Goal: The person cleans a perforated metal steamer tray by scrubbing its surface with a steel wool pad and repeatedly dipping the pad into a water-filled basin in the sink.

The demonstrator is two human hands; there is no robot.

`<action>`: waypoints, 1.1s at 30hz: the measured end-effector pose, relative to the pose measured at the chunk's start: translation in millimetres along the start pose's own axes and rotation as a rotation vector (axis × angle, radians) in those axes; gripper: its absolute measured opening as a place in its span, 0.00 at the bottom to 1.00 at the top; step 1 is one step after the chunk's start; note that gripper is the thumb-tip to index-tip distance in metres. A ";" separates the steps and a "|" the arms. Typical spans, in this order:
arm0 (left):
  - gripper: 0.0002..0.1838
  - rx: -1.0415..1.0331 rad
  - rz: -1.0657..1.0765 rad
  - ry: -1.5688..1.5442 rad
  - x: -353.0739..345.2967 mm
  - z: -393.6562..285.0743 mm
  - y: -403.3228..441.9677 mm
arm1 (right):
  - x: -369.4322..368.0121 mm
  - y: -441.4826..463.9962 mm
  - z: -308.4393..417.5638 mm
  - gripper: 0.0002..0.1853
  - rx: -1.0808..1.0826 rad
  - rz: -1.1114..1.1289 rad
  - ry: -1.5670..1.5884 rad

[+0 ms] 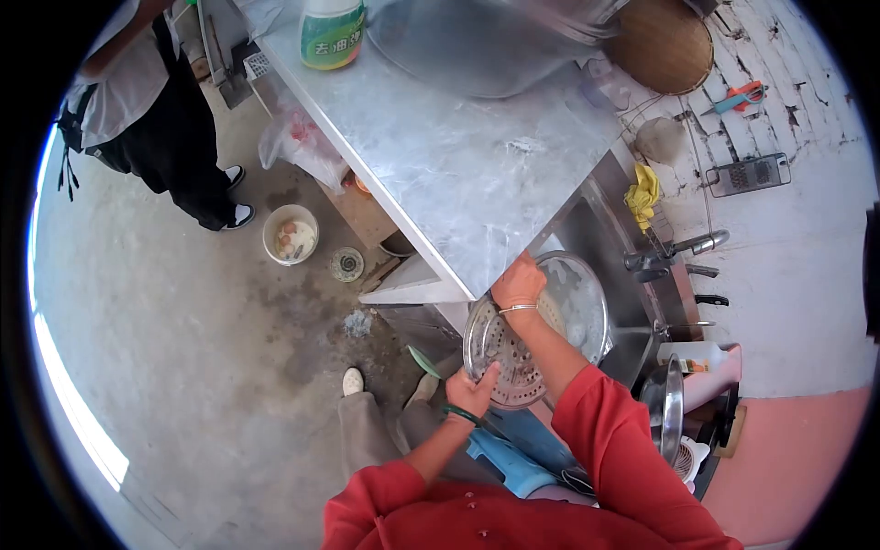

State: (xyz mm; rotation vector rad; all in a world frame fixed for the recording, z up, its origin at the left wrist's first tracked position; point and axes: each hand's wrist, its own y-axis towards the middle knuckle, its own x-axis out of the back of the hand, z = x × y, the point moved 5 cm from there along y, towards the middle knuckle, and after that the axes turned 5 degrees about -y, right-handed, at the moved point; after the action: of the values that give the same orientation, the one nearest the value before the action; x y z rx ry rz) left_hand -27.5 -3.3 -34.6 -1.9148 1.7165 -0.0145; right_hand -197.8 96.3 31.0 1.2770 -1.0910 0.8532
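Observation:
Both of my hands are on a round metal steamer tray (510, 367) with many holes, tilted over the edge of the sink. My left hand (472, 390) grips its near left rim, the thumb lying on top. At the far side my right hand (519, 280) is closed on the rim, beside the corner of the grey marble-patterned counter (440, 156). Behind the tray, a large round metal lid or basin (577, 302) rests in the sink (596, 229). Part of the tray is hidden by my right forearm.
A person (165, 110) stands at the upper left. On the floor are a white bucket (291, 235) and a small round drain-like object (346, 264). A green-labelled bottle (332, 37) stands on the counter. A faucet (678, 247), knives (710, 299) and a metal bowl (674, 408) line the right side.

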 end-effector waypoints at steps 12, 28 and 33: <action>0.10 -0.085 -0.036 0.045 0.6 -1.9 2.4 | -11.0 5.4 -0.9 0.10 0.055 -0.009 0.070; 0.09 -0.006 0.020 0.018 -1.8 18.9 1.0 | 8.4 5.8 4.5 0.08 0.042 0.002 0.063; 0.13 -0.154 -0.047 -0.163 2.1 24.3 2.0 | 53.3 -86.6 38.1 0.08 0.377 0.066 0.287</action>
State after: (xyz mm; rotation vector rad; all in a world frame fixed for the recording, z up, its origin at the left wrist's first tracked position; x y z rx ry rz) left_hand -20.0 4.3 -56.6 -2.0067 1.6042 0.2564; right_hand -106.1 43.0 54.1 1.3761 -0.7684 1.2938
